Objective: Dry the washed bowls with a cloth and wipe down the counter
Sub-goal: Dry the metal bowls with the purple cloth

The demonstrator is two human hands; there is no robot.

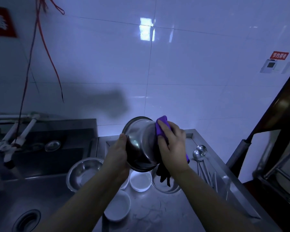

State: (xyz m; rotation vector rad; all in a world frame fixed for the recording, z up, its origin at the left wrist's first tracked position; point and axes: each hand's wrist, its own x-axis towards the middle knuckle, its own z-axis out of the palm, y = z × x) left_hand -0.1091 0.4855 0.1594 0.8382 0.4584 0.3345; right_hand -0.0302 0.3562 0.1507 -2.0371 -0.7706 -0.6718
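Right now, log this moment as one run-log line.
step: drying bowl | left hand: holds steel bowl tilted | right hand: presses purple cloth on bowl's outside | counter: white bowls waiting, not wiped

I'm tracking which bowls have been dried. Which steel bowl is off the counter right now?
The tilted stainless steel bowl, gripped by the left hand while the right hand presses a purple cloth against it.

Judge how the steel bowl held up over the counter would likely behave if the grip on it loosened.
The steel bowl looks smooth and glossy, so it is probably slippery, more so if wet. The left hand holds it tilted at one side only, so it could pivot or drop. Its rounded wall suggests it would roll or rock on the counter.
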